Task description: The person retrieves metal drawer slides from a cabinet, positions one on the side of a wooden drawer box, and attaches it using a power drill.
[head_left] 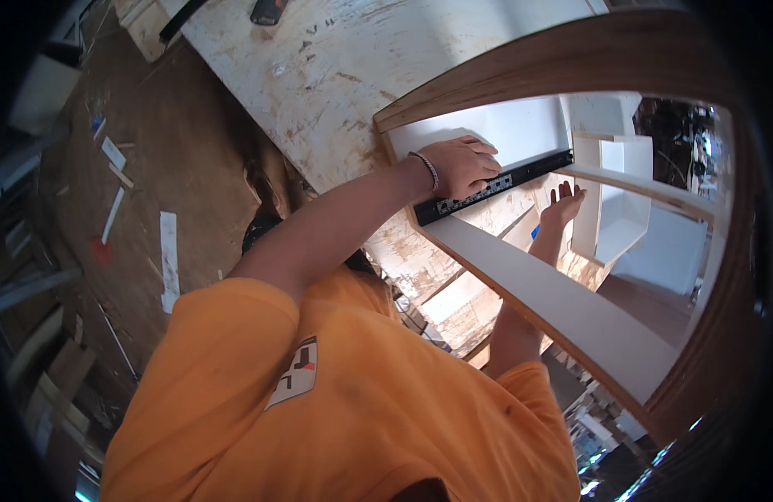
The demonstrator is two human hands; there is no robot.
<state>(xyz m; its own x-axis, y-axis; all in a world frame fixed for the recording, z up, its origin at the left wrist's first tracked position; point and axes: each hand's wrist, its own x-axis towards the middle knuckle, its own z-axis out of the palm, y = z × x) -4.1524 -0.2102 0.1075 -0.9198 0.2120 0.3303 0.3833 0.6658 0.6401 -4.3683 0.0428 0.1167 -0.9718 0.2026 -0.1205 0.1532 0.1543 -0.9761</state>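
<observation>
A cabinet carcass with brown wood edges [520,71] and white inner panels lies on the worktable. Across its near left part runs a black metal drawer slide [541,165] with cut-out slots along it. My left hand [463,167], a bracelet at its wrist, lies over the slide with its fingers bent close together on it; the thumb is hidden. My right arm passes beneath the white front panel [537,284] of the carcass. Beyond that panel, inside the frame, my right hand [562,203] is raised, palm up, its fingers apart and holding nothing. It is just below the slide's far end.
The scuffed white worktable [303,92] stretches away to the upper left, with a dark handheld object [268,11] near its far edge. A white box [625,205] stands beyond my right hand. Wood strips and a white offcut [169,259] litter the brown floor at left.
</observation>
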